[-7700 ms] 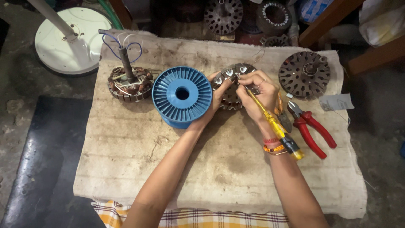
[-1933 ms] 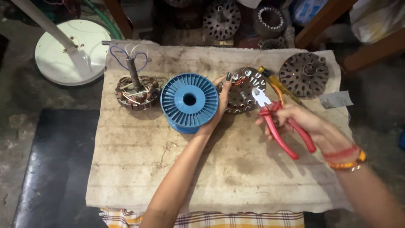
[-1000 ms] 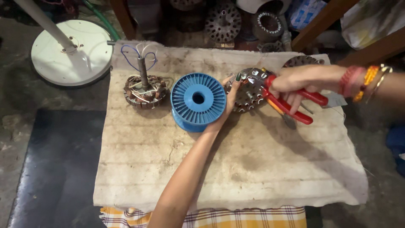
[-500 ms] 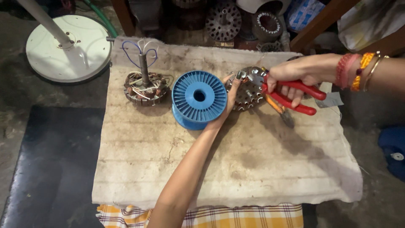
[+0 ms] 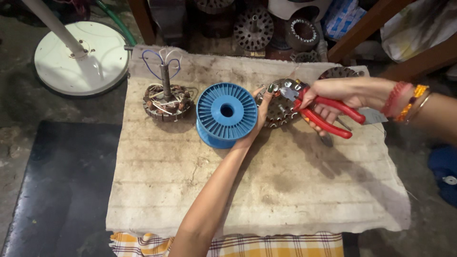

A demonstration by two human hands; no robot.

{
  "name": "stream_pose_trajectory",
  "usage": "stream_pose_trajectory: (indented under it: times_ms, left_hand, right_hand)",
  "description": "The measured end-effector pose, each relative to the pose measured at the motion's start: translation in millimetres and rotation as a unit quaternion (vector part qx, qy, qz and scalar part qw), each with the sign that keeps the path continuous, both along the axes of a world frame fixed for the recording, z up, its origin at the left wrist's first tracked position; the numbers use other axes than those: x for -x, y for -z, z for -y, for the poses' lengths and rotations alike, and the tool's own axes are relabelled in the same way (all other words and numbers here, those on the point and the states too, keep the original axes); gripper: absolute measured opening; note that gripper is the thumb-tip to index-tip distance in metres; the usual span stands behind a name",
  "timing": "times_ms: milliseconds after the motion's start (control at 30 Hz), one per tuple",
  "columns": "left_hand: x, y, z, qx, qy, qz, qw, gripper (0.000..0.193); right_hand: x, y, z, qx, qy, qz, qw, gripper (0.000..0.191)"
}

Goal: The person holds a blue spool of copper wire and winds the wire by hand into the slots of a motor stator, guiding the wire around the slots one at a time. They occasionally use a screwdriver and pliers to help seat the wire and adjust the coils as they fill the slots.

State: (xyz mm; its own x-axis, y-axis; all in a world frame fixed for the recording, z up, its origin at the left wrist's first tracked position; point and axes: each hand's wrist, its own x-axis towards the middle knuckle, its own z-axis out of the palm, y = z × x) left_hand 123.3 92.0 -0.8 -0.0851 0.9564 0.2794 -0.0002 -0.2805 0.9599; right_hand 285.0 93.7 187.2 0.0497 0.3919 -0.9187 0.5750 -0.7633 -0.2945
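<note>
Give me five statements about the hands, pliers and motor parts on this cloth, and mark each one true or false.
1. The right hand grips red-handled pliers. True.
2. The left hand steadies the stator the pliers work on. True.
3. The spool is yellow. False: it is blue.
4. The wound stator with a shaft lies right of the spool. False: it lies to the spool's left.
5. The white round base rests on the cloth. False: it stands on the floor beside it.
</note>
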Motion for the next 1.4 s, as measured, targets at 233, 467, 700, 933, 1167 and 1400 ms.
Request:
stream_pose_trajectory:
  times_ms: [233,467,700,933,1167,1400]
  left_hand:
    - [-4,11,-8,0.007,0.027,0.049,0.998,0.041]
    - [6,9,-4,0.025,0.046,0.055,0.997,0.039]
    - [22,-2,0,0.001,0.033,-0.012,0.999,0.033]
    - [26,-2,-1,-0.010,0.051,0.010,0.999,0.032]
    - [34,-12,5,-0.049,0.035,-0.015,0.998,0.031]
    - [39,-23,10,-0.023,0.027,-0.031,0.999,0.032]
  right_hand:
    - [-24,49,10,-0.063,0.023,-0.048,0.997,0.021]
    - [-14,84,39,-0.265,-0.061,0.012,0.962,0.018]
    - [-1,103,56,-0.404,-0.081,0.083,0.907,0.017]
    - [-4,123,86,-0.511,-0.094,0.103,0.848,0.024]
    - [-29,110,103,-0.496,-0.016,0.215,0.841,0.026]
    - [-41,106,132,-0.411,-0.070,0.517,0.747,0.043]
